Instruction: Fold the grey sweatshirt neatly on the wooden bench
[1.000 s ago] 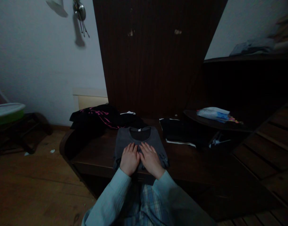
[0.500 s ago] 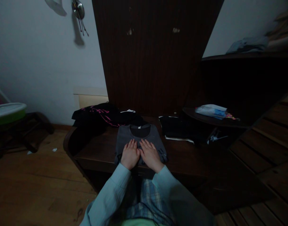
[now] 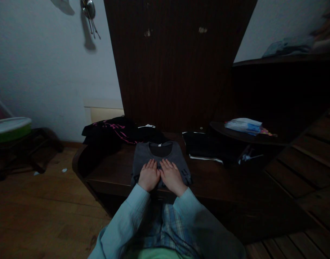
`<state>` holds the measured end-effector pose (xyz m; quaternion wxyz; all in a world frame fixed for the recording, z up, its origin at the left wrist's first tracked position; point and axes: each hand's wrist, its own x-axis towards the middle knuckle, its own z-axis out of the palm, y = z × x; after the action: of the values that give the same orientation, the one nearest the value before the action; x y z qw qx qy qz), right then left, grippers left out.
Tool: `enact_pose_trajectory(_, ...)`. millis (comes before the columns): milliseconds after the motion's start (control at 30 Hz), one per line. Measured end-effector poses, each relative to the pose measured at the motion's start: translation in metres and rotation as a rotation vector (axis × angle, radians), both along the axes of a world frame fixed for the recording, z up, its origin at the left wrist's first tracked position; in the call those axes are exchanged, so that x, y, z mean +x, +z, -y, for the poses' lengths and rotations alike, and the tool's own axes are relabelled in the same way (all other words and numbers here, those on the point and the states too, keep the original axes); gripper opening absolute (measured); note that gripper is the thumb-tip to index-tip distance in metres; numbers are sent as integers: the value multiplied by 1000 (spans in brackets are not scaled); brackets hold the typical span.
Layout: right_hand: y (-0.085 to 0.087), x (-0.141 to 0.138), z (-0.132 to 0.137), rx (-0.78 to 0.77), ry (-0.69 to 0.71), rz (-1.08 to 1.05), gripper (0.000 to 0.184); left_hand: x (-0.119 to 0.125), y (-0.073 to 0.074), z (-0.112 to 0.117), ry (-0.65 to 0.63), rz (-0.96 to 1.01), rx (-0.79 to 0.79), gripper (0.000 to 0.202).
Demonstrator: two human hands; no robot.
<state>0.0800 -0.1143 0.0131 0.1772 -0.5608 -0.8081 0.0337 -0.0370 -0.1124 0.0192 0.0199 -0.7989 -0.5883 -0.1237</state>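
Observation:
A folded grey shirt [image 3: 159, 154] lies on a dark wooden bench [image 3: 111, 176] in front of me, collar away from me. My left hand [image 3: 148, 175] rests flat on its near half, fingers stretched out. My right hand [image 3: 172, 176] lies flat beside it, thumbs almost touching. Both hands press on the cloth and hold nothing. Light blue sleeves cover both arms.
A black garment with pink print [image 3: 119, 130] lies behind the shirt at the left. A folded black garment [image 3: 205, 147] lies at the right. A blue and white packet [image 3: 243, 126] sits on a round shelf. A dark wardrobe [image 3: 175, 64] stands behind. A green-rimmed basin [image 3: 9, 128] is far left.
Both hands stay flat on the grey shirt. The view has shifted slightly; nothing else has moved.

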Motion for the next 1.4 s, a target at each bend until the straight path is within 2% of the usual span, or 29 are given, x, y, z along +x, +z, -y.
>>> enact_pose_trajectory(200,-3,5,-1,1,0,-36,42,-12,-6,-1,-78,65,18,43)
enact_pose_trajectory(367,-5,13,-8,-25,65,-138,40,-29,-6,1,-182,218,63,37)
enact_pose_trajectory(433,-5,19,-9,-24,109,-232,38,-38,-9,6,-115,280,130,35)
enact_pose_trajectory(533,-5,38,-5,21,163,-485,33,-54,-19,18,114,394,285,36)
enact_pose_trajectory(567,-5,47,-4,57,134,-571,32,-60,-24,22,195,439,324,38)
enact_pose_trajectory(633,-8,67,-3,140,-20,-690,34,-71,-32,29,275,512,328,40)
enact_pose_trajectory(733,-17,92,-6,151,-272,-704,40,-80,-40,35,268,571,279,39)
enact_pose_trajectory(800,-23,99,-9,112,-328,-655,42,-80,-41,36,278,600,279,40)
enact_pose_trajectory(900,-30,99,-14,131,-301,-617,42,-76,-38,34,297,670,282,41)
enact_pose_trajectory(967,-33,97,-16,146,-271,-641,42,-75,-37,32,266,744,283,41)
enact_pose_trajectory(1133,-32,96,-14,108,-244,-708,42,-78,-37,24,217,905,216,44)
enact_pose_trajectory(1300,-22,97,-8,83,-206,-774,40,-74,-41,25,265,915,237,47)
enact_pose_trajectory(1400,-20,98,-7,32,-237,-817,40,-72,-42,26,296,871,255,45)
